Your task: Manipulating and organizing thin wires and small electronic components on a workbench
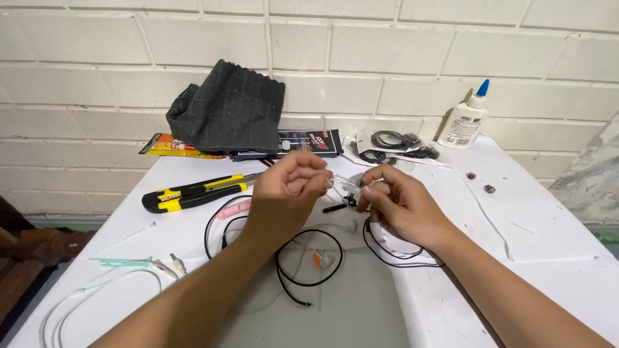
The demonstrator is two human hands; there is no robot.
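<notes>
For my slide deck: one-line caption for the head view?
Two hands, left hand and right hand, pinch a thin clear piece above black cables on a white table.

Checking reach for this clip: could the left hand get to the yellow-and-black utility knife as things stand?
Probably yes. The yellow-and-black utility knife lies uncovered on the white table, just left of the left hand, nothing between them; that hand would first have to release the small clear piece it pinches.

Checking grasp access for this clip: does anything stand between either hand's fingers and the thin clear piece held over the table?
Nothing visible does. The left hand and right hand both pinch the thin clear piece directly, above the black cable.
</notes>
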